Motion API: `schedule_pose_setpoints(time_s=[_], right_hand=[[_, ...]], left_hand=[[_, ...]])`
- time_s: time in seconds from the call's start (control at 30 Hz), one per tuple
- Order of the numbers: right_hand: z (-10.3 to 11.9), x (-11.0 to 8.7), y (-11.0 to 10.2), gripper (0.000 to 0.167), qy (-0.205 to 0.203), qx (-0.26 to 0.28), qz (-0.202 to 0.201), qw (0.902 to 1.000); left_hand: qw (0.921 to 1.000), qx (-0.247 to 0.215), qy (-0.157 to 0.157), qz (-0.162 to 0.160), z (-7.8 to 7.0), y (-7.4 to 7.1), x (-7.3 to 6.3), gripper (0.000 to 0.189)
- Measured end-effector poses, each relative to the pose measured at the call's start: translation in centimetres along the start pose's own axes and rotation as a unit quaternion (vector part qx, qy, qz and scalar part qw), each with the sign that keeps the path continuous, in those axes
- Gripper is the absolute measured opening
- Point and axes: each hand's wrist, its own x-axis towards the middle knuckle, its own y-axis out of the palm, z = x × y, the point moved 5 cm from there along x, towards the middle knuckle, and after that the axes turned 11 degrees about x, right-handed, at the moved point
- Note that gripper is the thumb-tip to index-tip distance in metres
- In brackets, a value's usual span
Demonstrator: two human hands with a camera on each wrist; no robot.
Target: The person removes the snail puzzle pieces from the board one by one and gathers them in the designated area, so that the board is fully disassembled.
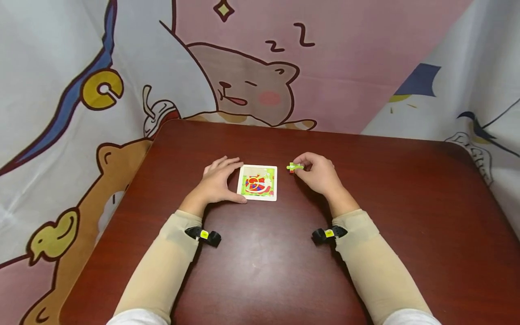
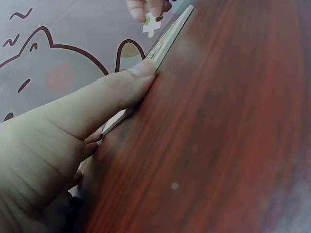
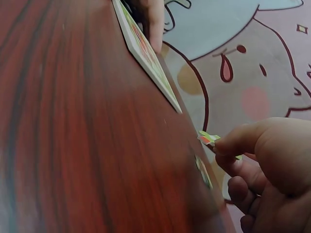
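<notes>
A small square jigsaw puzzle board [image 1: 241, 183] with a white frame and a red-and-green snail picture lies on the table. The upper part of its picture shows a plain pale patch. My left hand [image 1: 217, 183] holds the board at its left side, thumb [image 2: 141, 73] at the near corner and fingers toward the far one. To the right of the board, my right hand [image 1: 321, 174] pinches a green, white and red puzzle piece [image 1: 292, 166] between thumb and fingers. In the right wrist view this piece [image 3: 209, 138] sticks out past the fingertips, above the table.
The dark red wooden table [image 1: 260, 271] has a glossy top. Below the held piece, a small coloured shape [image 3: 204, 172] shows at the tabletop in the right wrist view. A printed cartoon cloth [image 1: 333, 67] hangs behind the far edge and along the sides.
</notes>
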Motion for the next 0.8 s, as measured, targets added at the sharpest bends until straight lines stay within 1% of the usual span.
schedule_pose_setpoints(time_s=[0.2,0.33,0.53,0.8], right_hand=[[-1.8,-0.7,-1.8,0.016,0.016,0.011,-0.023,0.9995],[-3.0,-1.0,-2.7,0.017,0.029,0.020,-0.030,0.9989],[-4.3,-1.1,-3.7,0.018,0.046,0.042,-0.032,0.9975],[-5.2,-1.3,-4.4,0.019,0.045,0.056,-0.020,0.9972]], left_hand=[[1.0000,-0.001,0.003,-0.001,0.0,0.1,0.0,0.119],[1.0000,0.001,0.003,-0.001,0.2,0.3,0.1,0.119],[1.0000,0.001,0.003,0.001,0.3,0.3,0.0,0.120],[1.0000,-0.003,0.002,0.005,0.0,0.2,0.0,0.120]])
